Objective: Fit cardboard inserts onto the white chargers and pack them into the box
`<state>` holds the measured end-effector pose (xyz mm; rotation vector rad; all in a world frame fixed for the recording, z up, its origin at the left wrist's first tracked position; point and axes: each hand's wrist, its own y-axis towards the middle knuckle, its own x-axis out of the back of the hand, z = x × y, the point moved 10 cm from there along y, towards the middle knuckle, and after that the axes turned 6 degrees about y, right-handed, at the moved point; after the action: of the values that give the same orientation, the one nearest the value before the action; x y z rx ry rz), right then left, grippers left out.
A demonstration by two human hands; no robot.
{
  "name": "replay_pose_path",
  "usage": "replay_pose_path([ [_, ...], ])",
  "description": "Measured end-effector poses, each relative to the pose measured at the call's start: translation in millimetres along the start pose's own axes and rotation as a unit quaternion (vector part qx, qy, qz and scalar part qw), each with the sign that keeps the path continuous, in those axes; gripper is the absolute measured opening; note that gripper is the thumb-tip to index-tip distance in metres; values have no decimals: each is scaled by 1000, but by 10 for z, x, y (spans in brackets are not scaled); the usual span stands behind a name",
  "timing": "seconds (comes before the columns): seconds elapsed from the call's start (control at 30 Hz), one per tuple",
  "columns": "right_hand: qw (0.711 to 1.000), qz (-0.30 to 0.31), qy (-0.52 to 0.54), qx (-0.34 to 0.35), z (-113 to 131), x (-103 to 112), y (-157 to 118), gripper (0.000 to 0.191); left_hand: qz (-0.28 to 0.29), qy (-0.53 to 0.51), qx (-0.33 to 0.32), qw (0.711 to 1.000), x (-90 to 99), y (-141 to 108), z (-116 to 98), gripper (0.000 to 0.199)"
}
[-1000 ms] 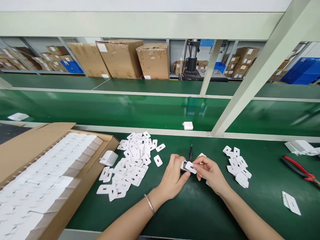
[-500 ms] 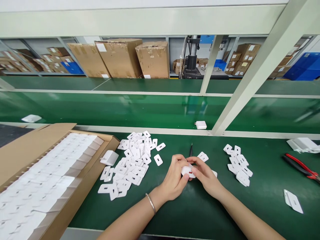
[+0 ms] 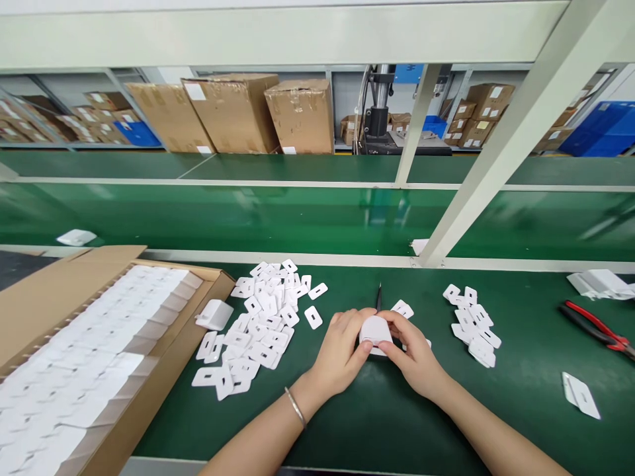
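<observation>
Between my left hand (image 3: 340, 352) and my right hand (image 3: 415, 357) is a white charger (image 3: 376, 328), its smooth side turned up. Both hands are closed on it, thumbs at the near edge and fingers round the sides. A white slotted plate (image 3: 378, 352) shows just under that near edge; whether it is attached I cannot tell. The dark pointed tip of a tool, like tweezers (image 3: 380, 299), sticks out beyond my fingers. White slotted plates (image 3: 402, 309) lie behind my right hand, partly covered. To the left spreads a large pile of such plates (image 3: 268, 317).
On the left stands an open carton (image 3: 163, 357) with rows of white pieces, a white charger (image 3: 215, 315) beside it. More plates (image 3: 473, 324) and red-black pliers (image 3: 595, 328) lie right. A slanted post (image 3: 496, 158) rises before the green belt (image 3: 248, 218), which carries white pieces.
The charger has been turned in my hands: its end with a red slot faced me before, and now a plain white side shows. White pieces on the belt have shifted right.
</observation>
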<state>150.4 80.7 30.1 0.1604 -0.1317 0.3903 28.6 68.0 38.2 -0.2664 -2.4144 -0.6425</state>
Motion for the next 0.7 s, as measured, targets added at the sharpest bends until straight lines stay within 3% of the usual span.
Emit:
replay_pose_path([
  [0.2, 1000, -12, -6, -21, -89, -10, 3, 31, 0, -64, 46, 997, -11, 19, 75, 47],
  [0.43, 999, -34, -5, -14, -81, -1, 2, 35, -30, -124, 46, 991, -26, -32, 126, 41],
  [0.6, 999, -42, -1, 30, -18, 78, 30, 35, -8, -211, 79, 974, -93, -33, 186, 49],
  [0.7, 998, -36, -13, 52, 13, 94, 35, 36, 7, -219, 74, 973, -86, -17, 152, 42],
])
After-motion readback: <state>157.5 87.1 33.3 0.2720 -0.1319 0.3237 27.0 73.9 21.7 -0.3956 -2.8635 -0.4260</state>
